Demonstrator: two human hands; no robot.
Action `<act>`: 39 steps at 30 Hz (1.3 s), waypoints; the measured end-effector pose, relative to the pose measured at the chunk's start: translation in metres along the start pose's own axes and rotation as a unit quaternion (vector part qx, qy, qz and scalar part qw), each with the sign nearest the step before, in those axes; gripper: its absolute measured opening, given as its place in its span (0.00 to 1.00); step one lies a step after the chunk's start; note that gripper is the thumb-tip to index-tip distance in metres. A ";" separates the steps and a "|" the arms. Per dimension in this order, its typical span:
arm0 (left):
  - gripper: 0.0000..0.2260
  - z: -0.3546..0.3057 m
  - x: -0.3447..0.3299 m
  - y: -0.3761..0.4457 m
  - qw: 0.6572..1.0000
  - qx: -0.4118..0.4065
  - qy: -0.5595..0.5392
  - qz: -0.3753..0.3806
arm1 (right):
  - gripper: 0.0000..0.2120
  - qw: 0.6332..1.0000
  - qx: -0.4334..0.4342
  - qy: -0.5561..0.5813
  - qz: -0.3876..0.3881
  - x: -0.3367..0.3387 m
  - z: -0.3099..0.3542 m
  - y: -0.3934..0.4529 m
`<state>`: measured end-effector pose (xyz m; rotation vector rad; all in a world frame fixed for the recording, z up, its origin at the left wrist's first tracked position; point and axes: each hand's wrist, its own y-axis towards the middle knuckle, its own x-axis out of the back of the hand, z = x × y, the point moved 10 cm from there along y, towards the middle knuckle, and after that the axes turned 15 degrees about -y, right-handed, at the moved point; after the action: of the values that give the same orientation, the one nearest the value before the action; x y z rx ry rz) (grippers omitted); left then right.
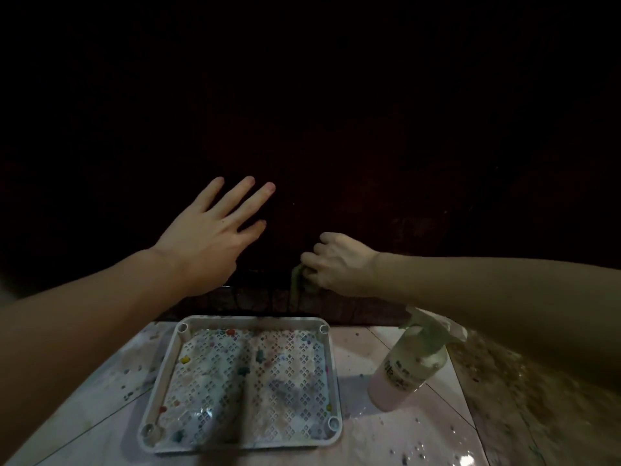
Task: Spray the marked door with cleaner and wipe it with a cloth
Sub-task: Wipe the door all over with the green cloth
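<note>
The door (pixel 336 112) fills the upper frame, nearly black, marks indiscernible. My left hand (pixel 215 230) lies splayed on it; my right hand (pixel 339 264) clamps a half-hidden cloth (pixel 296 280).

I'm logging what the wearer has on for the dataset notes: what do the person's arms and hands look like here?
Both forearms are bare as far as the picture shows, with no sleeves in view. The left hand and right hand wear no gloves, and no rings, watch or bracelets are visible. The light is dim, so finer details cannot be made out.
</note>
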<state>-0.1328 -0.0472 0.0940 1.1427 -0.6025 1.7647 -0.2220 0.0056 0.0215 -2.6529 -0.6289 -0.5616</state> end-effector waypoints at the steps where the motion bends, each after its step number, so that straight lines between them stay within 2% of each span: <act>1: 0.32 -0.001 0.000 0.000 1.000 0.004 -0.003 0.000 | 0.14 1.000 -0.001 -0.002 -0.005 0.003 0.000 0.009; 5: 0.33 -0.002 0.000 0.000 1.000 0.002 -0.010 -0.002 | 0.14 1.000 -0.016 0.018 -0.003 0.000 -0.002 0.007; 11: 0.33 -0.002 0.003 0.003 1.000 -0.006 -0.003 -0.005 | 0.07 0.997 0.004 0.024 0.068 -0.044 -0.012 -0.075; 13: 0.33 -0.002 0.005 0.003 1.000 -0.005 -0.005 -0.007 | 0.06 0.997 -0.010 0.011 0.071 -0.056 -0.018 -0.100; 16: 0.33 -0.004 0.007 0.006 1.000 -0.004 -0.003 -0.010 | 0.09 0.998 -0.067 -0.012 0.011 -0.056 -0.033 -0.125; 19: 0.33 -0.007 0.009 0.007 1.000 -0.006 -0.007 -0.019 | 0.20 0.982 -0.147 -0.012 -0.117 -0.022 -0.058 -0.123; 21: 0.34 -0.010 0.012 0.009 1.000 -0.008 -0.006 -0.025 | 0.19 0.967 -0.190 -0.010 -0.171 0.003 -0.079 -0.111; 24: 0.34 -0.015 0.015 0.013 1.000 -0.010 -0.001 -0.020 | 0.17 0.957 -0.222 -0.019 -0.188 0.014 -0.096 -0.102; 26: 0.34 -0.019 0.021 0.016 0.999 -0.017 -0.003 -0.031 | 0.18 0.967 -0.187 -0.016 -0.171 -0.001 -0.081 -0.110; 28: 0.34 -0.023 0.027 0.020 0.999 -0.023 -0.012 -0.039 | 0.18 0.987 -0.122 -0.019 -0.102 -0.034 -0.050 -0.123; 30: 0.33 -0.026 0.029 0.024 0.999 -0.028 -0.012 -0.039 | 0.19 0.994 -0.101 -0.020 -0.039 -0.056 -0.038 -0.141; 32: 0.33 -0.028 0.030 0.027 0.998 -0.031 -0.014 -0.046 | 0.16 0.985 -0.151 -0.011 -0.086 -0.045 -0.057 -0.152; 34: 0.33 -0.029 0.033 0.027 0.998 -0.029 -0.023 -0.060 | 0.17 0.957 -0.247 -0.012 -0.154 -0.024 -0.094 -0.164; 36: 0.33 -0.029 0.031 0.027 0.998 -0.025 -0.016 -0.054 | 0.17 0.923 -0.336 -0.007 -0.189 -0.011 -0.124 -0.175; 38: 0.33 -0.029 0.029 0.028 0.999 -0.022 -0.002 -0.038 | 0.20 0.908 -0.369 0.002 -0.199 -0.014 -0.126 -0.181; 39: 0.33 -0.029 0.030 0.028 0.999 -0.021 0.002 -0.034 | 0.21 0.916 -0.349 0.005 -0.196 -0.019 -0.115 -0.179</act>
<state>-0.1746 -0.0247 0.1099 1.1183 -0.5901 1.6878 -0.3586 0.1002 0.1554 -3.1764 -1.1513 -1.0845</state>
